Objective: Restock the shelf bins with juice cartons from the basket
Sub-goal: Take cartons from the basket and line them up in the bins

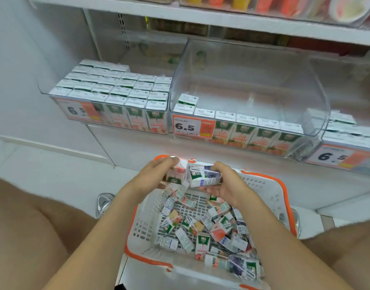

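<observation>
I hold a pink juice carton [175, 171] in my left hand [150, 176], fingers curled around it. My right hand [230, 185] grips a blue carton [203, 177]. The two cartons touch above the far end of the basket [267, 191], where many loose cartons [211, 227] lie. Far behind, the middle bin [253, 76] has one front row; the left bin [52, 95] is full.

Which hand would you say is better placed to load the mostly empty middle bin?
Right, probably: the right hand grips a carton directly below the middle bin; the left hand sits nearer the full bin.
</observation>
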